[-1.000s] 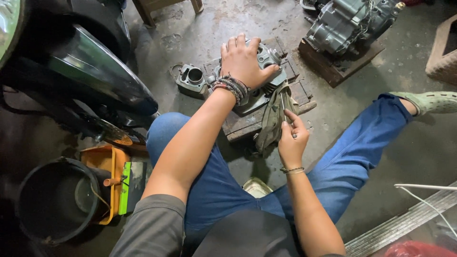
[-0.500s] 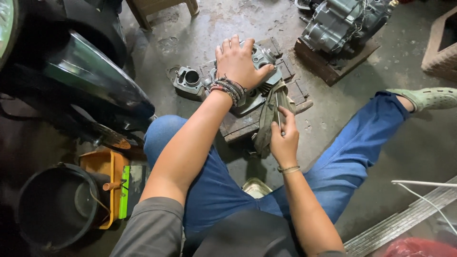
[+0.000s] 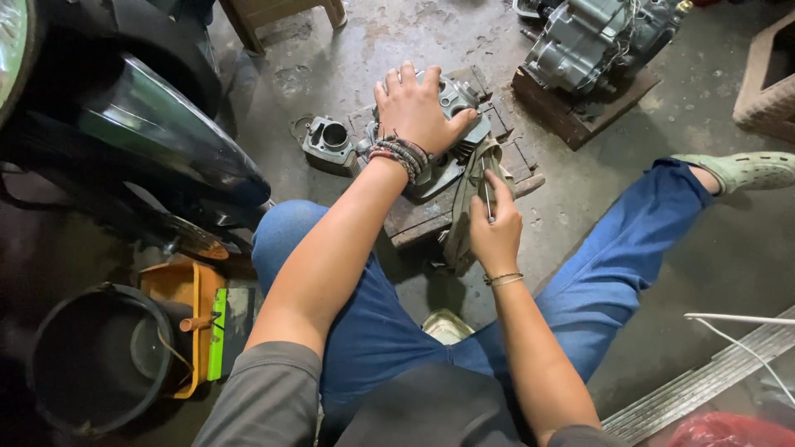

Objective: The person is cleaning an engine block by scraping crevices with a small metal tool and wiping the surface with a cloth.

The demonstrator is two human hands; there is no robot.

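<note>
— Since a second ago, what has changed?

— Little: the left hand (image 3: 418, 108) stays spread flat on the grey cylinder head (image 3: 447, 136), fingers open and pressing down; the right hand (image 3: 495, 225) has crept slightly nearer it.

— And the right?

— Clenched around a thin metal tool (image 3: 487, 189) and a dirty rag (image 3: 468, 211), just beside the cylinder head's near edge.

— Where does the head sit?

— On a wooden block (image 3: 431, 217); a loose cylinder (image 3: 330, 142) lies left of the head, an engine (image 3: 592, 37) beyond it.

— Advice?

— Keep firm downward pressure; work the tool in short strokes, I'd judge.
</note>
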